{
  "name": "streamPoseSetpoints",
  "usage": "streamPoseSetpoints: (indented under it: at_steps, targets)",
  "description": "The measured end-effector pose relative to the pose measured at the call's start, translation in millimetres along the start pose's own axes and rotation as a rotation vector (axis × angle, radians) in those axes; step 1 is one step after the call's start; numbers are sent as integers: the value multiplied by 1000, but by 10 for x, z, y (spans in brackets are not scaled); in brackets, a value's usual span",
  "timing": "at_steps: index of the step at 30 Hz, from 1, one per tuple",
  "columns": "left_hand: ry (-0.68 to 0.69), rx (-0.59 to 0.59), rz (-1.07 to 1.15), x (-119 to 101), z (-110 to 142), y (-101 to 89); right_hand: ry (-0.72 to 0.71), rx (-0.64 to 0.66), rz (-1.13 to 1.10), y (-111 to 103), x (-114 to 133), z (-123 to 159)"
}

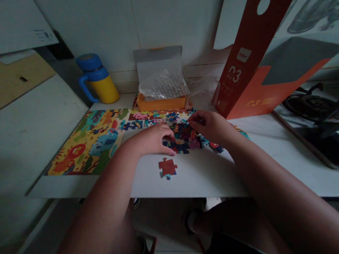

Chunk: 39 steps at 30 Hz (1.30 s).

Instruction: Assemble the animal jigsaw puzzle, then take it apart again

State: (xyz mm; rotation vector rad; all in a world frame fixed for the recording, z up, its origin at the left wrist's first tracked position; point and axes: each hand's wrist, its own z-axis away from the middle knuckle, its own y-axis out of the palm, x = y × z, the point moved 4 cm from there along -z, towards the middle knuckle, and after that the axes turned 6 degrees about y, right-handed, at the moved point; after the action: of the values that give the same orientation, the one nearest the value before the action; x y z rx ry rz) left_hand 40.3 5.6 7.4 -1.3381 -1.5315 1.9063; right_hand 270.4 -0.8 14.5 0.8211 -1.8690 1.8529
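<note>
Loose jigsaw puzzle pieces (184, 135) lie heaped on the white table between my two hands. My left hand (155, 139) rests at the heap's left edge, thumb and fingers curved apart, touching the pieces with nothing gripped. Over the heap's right side, my right hand (208, 122) has its thumb and fingers drawn together at the pieces; whatever is between the fingertips is too dark to make out. A single red puzzle piece (167, 168) lies by itself nearer the front edge. To the left is an assembled puzzle section (104, 140) with colourful cartoon animals.
Behind the pieces stands an open orange box (162, 104) with bubble wrap (165, 85) in it. A blue and yellow jug (104, 85) is at back left. On the right rise a tall orange carton (242, 75) and a black stove-like appliance (333, 126).
</note>
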Motion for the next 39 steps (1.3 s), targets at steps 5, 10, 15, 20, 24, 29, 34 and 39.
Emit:
streamPoseSetpoints:
  at_steps: [5, 10, 15, 20, 24, 29, 34, 39]
  targets:
    - [-5, 8, -7, 5, 2, -10, 43, 389, -176, 63, -13, 127]
    - [-39, 23, 8, 5, 6, -1, 98, 529, -70, 104, 8, 210]
    - [-56, 3, 29, 40, 7, 37, 99, 560, -75, 167, 36, 243]
    - [-40, -10, 41, 45, -4, 54, 103, 572, -17, 180, 103, 286]
    - [-44, -2, 47, 14, -4, 44, 84, 619, 1, 188, 146, 326]
    - [-41, 0, 51, -25, -7, 23, 64, 595, 38, 211, 173, 344]
    - [-23, 6, 50, -50, -7, 1, 34, 576, 101, 224, 252, 366]
    - [-12, 16, 45, -48, 5, -8, -16, 560, 153, 213, 328, 382]
